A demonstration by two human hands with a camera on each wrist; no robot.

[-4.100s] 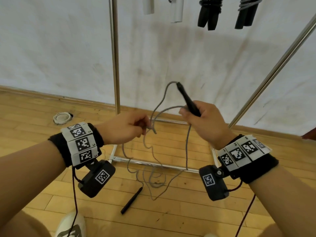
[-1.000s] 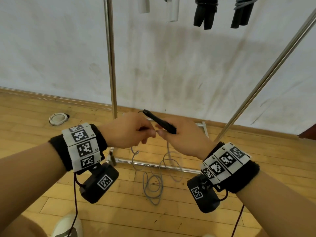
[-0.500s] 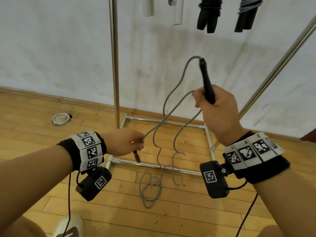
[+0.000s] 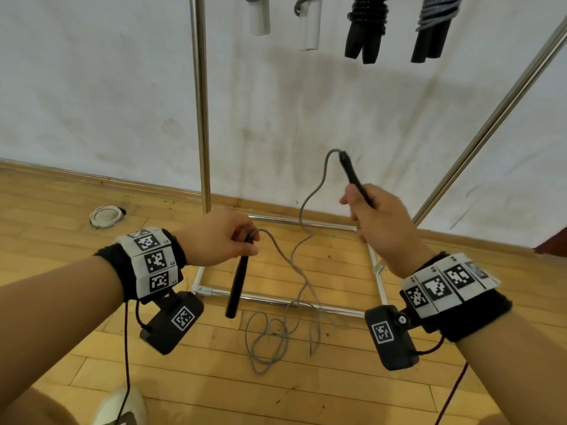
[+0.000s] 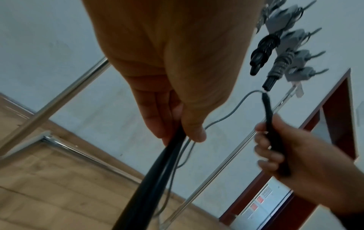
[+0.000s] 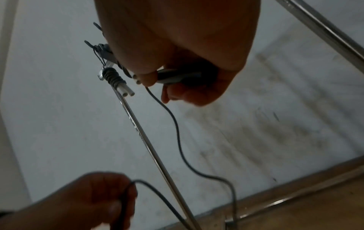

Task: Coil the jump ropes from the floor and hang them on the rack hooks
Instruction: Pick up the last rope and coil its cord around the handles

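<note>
A grey jump rope with two black handles runs between my hands. My left hand pinches the top of one handle, which hangs straight down. My right hand grips the other handle, which points up and to the left. The cord leaves each handle's end and drops to a loose tangle on the wooden floor. In the right wrist view the cord curves down from my right hand towards my left hand.
A steel rack stands ahead, with an upright pole, a slanted pole and a floor frame. Coiled ropes hang at the top: white handles and black handles. A white coil lies by the wall.
My left hand now holds the second handle, lifted off the floor, instead of the cord. My right hand has come down with its handle. More cord has left the floor.
</note>
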